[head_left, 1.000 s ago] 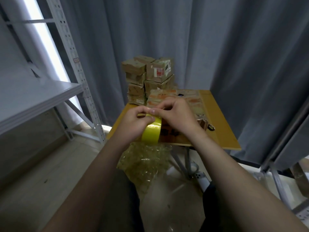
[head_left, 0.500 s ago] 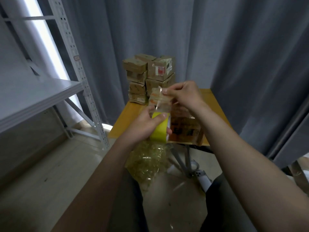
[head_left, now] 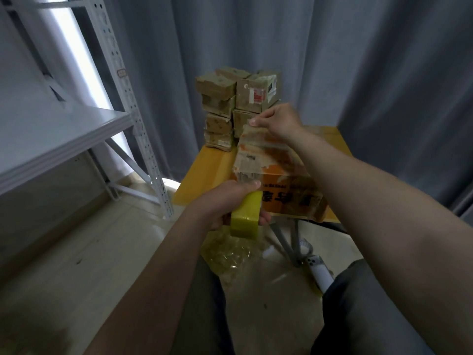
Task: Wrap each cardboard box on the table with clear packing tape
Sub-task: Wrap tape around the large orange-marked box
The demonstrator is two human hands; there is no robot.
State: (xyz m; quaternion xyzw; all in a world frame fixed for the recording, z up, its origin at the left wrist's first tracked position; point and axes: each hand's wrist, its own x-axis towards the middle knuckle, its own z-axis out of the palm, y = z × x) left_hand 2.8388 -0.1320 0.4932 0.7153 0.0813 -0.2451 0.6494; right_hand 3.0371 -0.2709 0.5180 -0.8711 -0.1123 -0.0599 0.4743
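Left hand (head_left: 225, 203) was wrapped around the tape roll (head_left: 245, 218), yellow-looking, held just off the near edge of the counter (head_left: 204, 170). Right hand (head_left: 277, 120) was raised over the far side of the box, thumb and fingers pinching the free end of the tape strip (head_left: 252, 149). The clear strip ran taut from roll up to that pinch, across the near left part of the orange-printed box (head_left: 291, 190). Whether it touched the cardboard yet could not be told.

That box lay at the counter's near edge. Stacked boxes (head_left: 238, 103) stood behind it at the far end, against the curtain (head_left: 358, 60). Crumpled tape waste (head_left: 230, 252) lay on the floor below.

Step in hand, as judged: drawing out a length of tape, nothing laid yet. Next move likely calls for lowering the pinched end onto the box top, pressing it down flat, then carrying the roll around the box while keeping tension so the strip does not fold onto itself
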